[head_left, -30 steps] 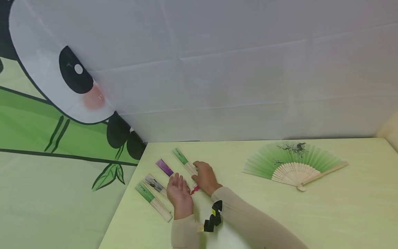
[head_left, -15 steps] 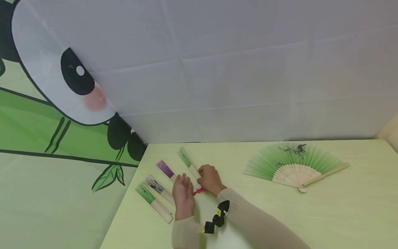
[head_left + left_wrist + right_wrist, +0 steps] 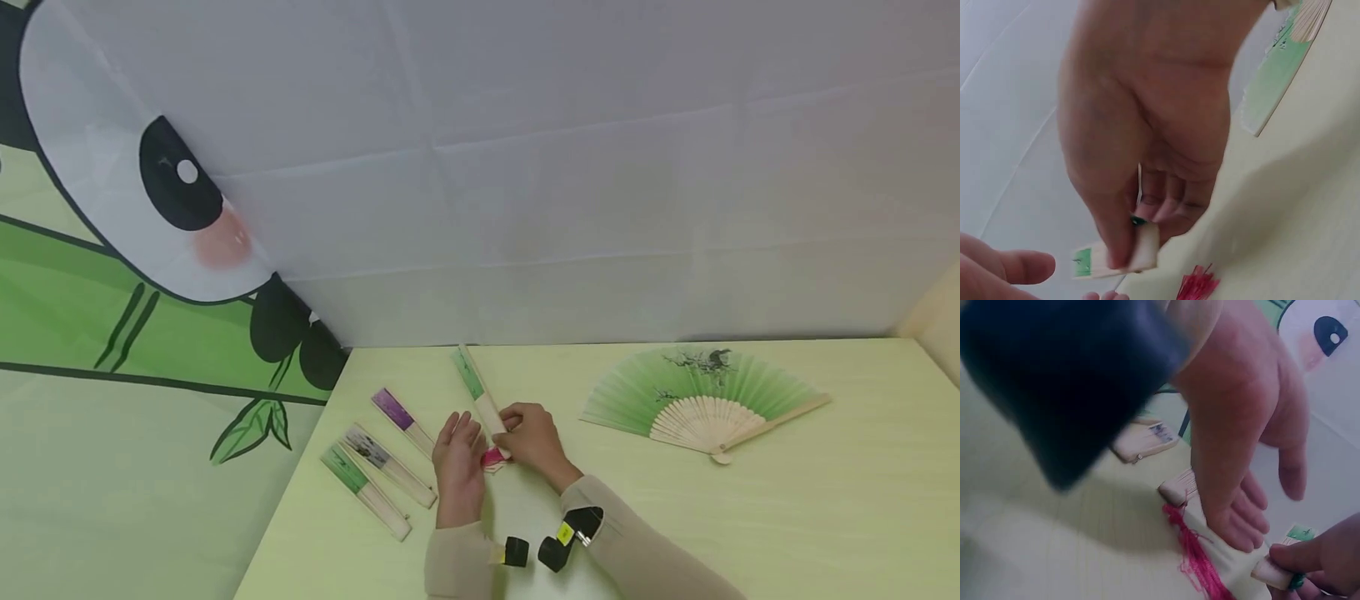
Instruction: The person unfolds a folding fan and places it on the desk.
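A folded fan point(image 3: 471, 375) with green cloth and pale wooden ribs is pinched near its rib end by my right hand point(image 3: 536, 437). In the left wrist view its rib end point(image 3: 1146, 247) sits between thumb and fingers, beside a dark green bit that looks like cord. My left hand point(image 3: 459, 475) is held just left of it, palm turned up, fingers extended, holding nothing. A pink tassel point(image 3: 1194, 550) lies on the table below the hands. Left of my left hand are folded fans: purple point(image 3: 393, 408), grey-patterned point(image 3: 367, 446) and green point(image 3: 345, 469).
A spread green fan point(image 3: 712, 375) with a dark branch print lies at the table's right. The pale table point(image 3: 750, 525) meets a white cloth backdrop point(image 3: 525, 208) behind. A printed cartoon cloth point(image 3: 112, 333) hangs at the left.
My right hand has shifted the pinched green fan to the right and nearer, away from the row, and the fan now stands steeper in view. My left hand has followed slightly right.
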Motion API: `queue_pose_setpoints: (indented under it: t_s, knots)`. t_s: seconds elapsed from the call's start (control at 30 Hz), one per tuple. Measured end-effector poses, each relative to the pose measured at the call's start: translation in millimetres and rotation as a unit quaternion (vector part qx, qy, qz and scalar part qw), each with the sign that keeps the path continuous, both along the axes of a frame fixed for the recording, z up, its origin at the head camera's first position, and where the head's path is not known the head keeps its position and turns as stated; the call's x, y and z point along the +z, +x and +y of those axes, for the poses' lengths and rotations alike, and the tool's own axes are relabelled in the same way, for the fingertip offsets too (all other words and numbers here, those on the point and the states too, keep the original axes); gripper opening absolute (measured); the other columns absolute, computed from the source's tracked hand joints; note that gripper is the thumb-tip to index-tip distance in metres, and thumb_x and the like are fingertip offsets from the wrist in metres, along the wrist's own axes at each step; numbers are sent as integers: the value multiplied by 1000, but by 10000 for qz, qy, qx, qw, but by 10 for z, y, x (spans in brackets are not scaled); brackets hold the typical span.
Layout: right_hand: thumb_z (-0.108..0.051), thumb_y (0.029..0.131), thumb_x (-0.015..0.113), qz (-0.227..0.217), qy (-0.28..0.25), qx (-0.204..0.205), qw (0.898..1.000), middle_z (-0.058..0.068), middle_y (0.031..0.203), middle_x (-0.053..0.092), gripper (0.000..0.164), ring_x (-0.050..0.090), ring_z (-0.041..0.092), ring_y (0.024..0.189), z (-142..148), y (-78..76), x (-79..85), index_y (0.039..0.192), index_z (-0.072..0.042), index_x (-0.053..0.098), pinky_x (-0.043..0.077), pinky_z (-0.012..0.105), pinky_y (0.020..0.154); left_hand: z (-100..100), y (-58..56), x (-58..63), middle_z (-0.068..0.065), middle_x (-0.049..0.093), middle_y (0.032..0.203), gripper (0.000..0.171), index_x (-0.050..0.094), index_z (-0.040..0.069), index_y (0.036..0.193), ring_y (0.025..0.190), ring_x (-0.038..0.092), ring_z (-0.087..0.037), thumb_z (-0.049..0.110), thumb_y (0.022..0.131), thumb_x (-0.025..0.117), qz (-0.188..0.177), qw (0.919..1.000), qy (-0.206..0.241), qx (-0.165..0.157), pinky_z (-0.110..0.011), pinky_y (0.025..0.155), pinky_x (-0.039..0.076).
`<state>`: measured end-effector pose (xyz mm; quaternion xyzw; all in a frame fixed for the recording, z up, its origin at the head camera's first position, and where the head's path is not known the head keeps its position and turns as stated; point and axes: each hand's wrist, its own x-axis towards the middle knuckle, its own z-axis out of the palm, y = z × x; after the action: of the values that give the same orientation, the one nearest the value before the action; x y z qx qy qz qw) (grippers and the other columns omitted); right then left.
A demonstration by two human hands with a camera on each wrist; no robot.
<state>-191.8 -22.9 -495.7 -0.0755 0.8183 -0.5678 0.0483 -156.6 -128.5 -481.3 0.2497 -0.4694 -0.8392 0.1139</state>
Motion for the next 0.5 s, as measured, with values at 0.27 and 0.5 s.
queue_pose_setpoints:
  t_s: [0.27, 0.5]
  knots:
    - [-5, 72, 75, 160, -90, 65, 9998, 5, 79, 66, 25, 60, 10, 61, 172, 149, 173, 95, -3, 68, 50, 25, 53, 125, -13, -43, -17, 54, 119, 46, 40, -5, 134, 99, 55, -19, 9, 93, 56, -257, 9987, -207, -389, -29, 86, 45]
    - [-5, 73, 76, 152, -110, 87, 9998, 5, 78, 63, 25, 61, 13, 63, 361, 256, 238, 96, -3, 67, 50, 26, 52, 223, -5, -46, -8, 62, 94, 40, 49, -5, 127, 78, 58, -12, 12, 92, 58, -271, 9945, -656, -768, -23, 64, 46]
